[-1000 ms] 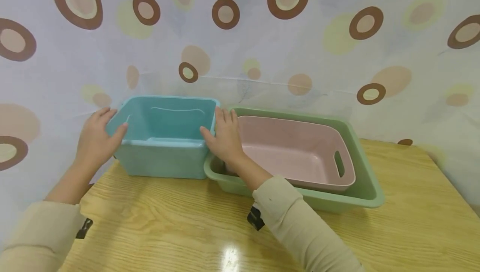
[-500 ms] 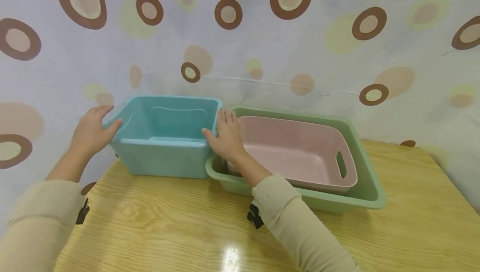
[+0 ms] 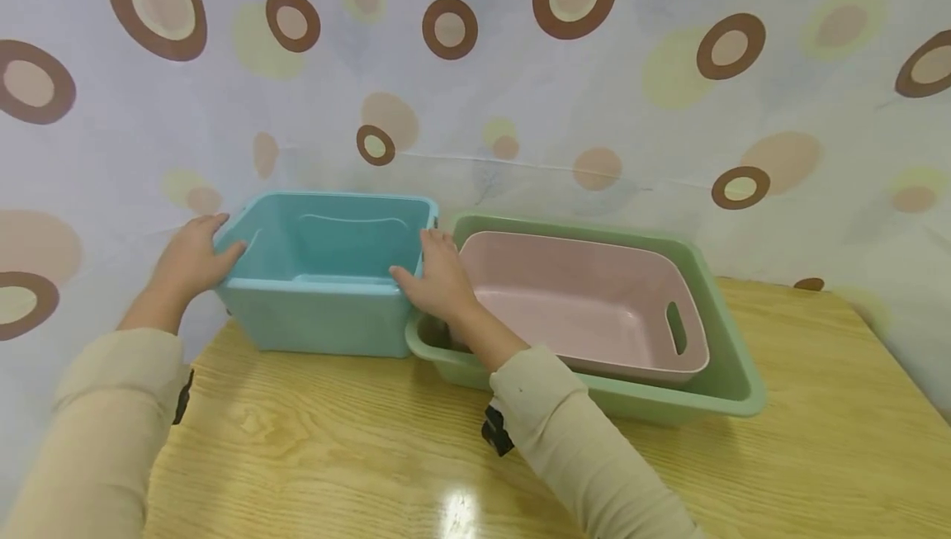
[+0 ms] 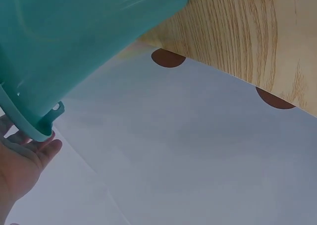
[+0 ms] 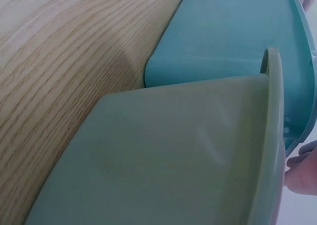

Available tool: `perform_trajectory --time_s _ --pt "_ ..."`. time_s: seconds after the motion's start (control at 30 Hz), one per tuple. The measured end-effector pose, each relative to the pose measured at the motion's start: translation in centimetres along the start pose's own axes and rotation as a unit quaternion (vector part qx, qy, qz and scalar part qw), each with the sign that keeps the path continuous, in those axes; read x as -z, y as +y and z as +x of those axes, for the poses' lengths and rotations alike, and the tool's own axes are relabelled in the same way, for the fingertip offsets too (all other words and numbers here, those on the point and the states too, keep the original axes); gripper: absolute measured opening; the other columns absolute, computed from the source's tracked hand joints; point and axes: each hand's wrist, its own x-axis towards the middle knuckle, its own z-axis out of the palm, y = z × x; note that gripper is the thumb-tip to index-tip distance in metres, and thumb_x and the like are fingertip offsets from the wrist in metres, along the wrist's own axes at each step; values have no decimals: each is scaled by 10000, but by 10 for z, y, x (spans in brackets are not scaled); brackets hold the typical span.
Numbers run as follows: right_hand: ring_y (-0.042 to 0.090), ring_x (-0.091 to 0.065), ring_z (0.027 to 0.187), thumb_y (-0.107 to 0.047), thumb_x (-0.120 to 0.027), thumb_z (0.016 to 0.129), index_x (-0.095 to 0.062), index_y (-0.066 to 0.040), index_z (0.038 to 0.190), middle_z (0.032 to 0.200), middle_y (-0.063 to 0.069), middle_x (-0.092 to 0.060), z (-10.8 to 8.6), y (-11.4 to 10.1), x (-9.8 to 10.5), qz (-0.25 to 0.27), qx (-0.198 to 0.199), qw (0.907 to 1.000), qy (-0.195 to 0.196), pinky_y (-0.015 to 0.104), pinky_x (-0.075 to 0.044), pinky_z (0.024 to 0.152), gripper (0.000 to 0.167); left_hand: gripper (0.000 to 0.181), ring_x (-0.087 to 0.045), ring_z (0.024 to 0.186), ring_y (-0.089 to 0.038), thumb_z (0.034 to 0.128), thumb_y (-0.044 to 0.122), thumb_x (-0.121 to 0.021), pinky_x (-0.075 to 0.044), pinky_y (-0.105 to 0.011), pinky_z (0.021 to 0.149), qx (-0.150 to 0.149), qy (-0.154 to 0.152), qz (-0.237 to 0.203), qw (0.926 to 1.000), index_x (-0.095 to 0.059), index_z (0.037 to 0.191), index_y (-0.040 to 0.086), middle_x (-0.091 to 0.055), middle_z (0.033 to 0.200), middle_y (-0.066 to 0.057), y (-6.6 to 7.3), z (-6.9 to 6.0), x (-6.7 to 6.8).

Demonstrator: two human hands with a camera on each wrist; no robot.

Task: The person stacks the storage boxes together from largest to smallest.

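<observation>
A light blue plastic storage bin [image 3: 319,320] stands upright at the table's left side, with nothing visible inside. My left hand [image 3: 189,258] holds its left rim, thumb toward the inside. In the left wrist view, the fingers of that hand [image 4: 22,165] curl under the rim beside a small looped tab [image 4: 57,110]. On the bin's right rim, my right hand [image 3: 440,279] grips with the thumb inside and the fingers outside. The right wrist view shows only part of this hand [image 5: 303,175], below the rim.
Right of the blue bin sits a larger green tub [image 3: 669,403], whose left end reaches the bin's side. A pink basin [image 3: 565,275] with a handle slot rests inside the tub. Behind the wooden table [image 3: 327,440] hangs a patterned cloth [image 3: 505,68].
My right hand has slid nearer along the bin's right rim. The left hand shifted out slightly with the rim and then came back a little. The green tub and pink basin stay put.
</observation>
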Motion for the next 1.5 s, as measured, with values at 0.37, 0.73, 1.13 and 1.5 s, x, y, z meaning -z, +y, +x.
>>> perform_trajectory --time_s 0.37,0.73,1.13,1.5 --pt "306 -143 1435 -283 -523 903 -203 49 1450 1519 177 -245 6 5 -1 -59 91 9999 84 389 -154 1173 715 615 -256 1240 -586 958 245 -386 -255 -658 1002 352 -25 -427 9985 -217 1378 -171 -267 1362 -428 -6 -5 -2" --pt "224 -56 1454 -239 -455 911 -88 2 1481 1568 125 -84 11 5 -2 471 -247 9983 -228 378 -134 1178 719 640 -247 1254 -581 955 226 -391 -263 -644 1018 624 -356 -780 9944 -142 1401 -159 -210 1396 -419 -6 2 -7" --pt "216 -25 1455 -221 -428 922 -51 -19 1486 1577 102 -8 16 3 -5 588 -597 9957 -398 429 -98 1177 708 595 -235 1270 -572 915 132 -393 -248 -647 1024 955 -301 -1084 9891 -177 1410 -115 -215 1409 -397 -10 2 -7" --pt "206 -39 1454 -221 -434 923 -61 -37 1491 1579 81 -13 15 4 -6 584 -707 9952 -343 386 -107 1180 704 627 -289 1251 -517 811 34 -326 -296 -608 994 950 -132 -1407 9854 -211 1417 -83 -220 1425 -373 -12 0 -10"
